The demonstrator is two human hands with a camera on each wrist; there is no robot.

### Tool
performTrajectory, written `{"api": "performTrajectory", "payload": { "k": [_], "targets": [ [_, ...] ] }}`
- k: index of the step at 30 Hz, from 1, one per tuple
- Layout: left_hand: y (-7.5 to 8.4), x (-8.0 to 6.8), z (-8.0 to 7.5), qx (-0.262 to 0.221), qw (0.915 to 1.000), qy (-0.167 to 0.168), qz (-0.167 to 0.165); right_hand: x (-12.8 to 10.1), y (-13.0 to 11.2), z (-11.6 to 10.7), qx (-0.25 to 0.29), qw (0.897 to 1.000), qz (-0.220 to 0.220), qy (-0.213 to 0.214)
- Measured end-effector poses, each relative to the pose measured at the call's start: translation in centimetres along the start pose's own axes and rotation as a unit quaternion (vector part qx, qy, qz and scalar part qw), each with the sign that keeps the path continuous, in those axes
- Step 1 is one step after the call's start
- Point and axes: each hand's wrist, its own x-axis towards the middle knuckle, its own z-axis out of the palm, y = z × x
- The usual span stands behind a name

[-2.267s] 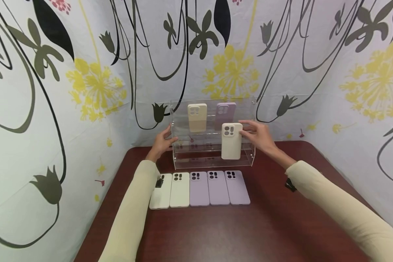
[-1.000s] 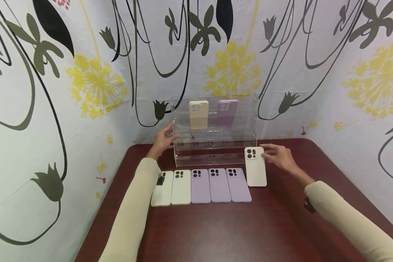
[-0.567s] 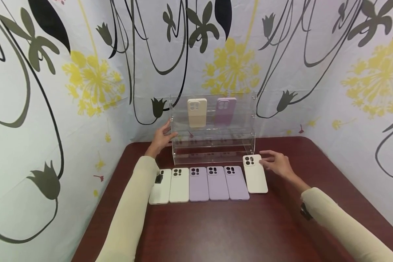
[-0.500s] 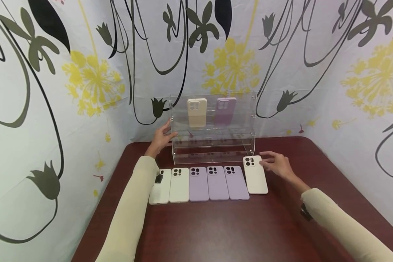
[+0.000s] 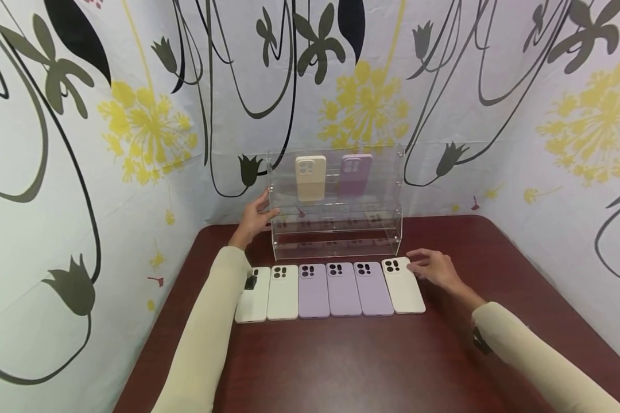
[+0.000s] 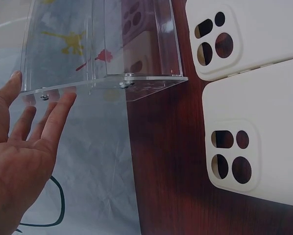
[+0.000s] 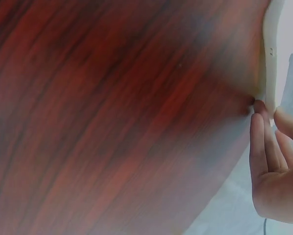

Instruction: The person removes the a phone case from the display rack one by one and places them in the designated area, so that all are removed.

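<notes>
In the head view my right hand [image 5: 434, 269] pinches the upper right corner of an off-white phone case [image 5: 404, 287] at the right end of a row. The right wrist view has that case [image 7: 276, 58] edge-on between thumb and fingers, low over the dark red table. My left hand [image 5: 254, 221] touches the left side of a clear acrylic display stand [image 5: 336, 248]. Up close, the left hand [image 6: 29, 152] has fairly straight fingers, their tips against the side panel. A cream case [image 5: 311, 178] and a purple case [image 5: 355, 175] stand on the top tier.
Left of the held case lie three purple cases [image 5: 313, 292] and two white cases [image 5: 283, 292], side by side in front of the stand. The left sleeve partly covers the leftmost one. Patterned cloth [image 5: 196, 126] hangs behind and beside the table [image 5: 330, 367].
My right hand has brought the off-white case from in front of the stand rightward and down to the row's right end, lowering it from tilted to nearly flat. The left hand stays at the stand.
</notes>
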Motion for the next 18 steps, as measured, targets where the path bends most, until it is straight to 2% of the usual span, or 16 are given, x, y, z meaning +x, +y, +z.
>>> {"api": "performTrajectory", "payload": {
  "k": [12, 18],
  "targets": [
    [-0.18, -0.03, -0.26, 0.004, 1.0000, -0.001, 0.002, -0.11, 0.13, 0.44, -0.100, 0.993, -0.043, 0.034],
    [-0.41, 0.14, -0.23, 0.009, 1.0000, -0.001, 0.001, -0.01, 0.04, 0.11, -0.091, 0.994, -0.057, 0.025]
  ]
}}
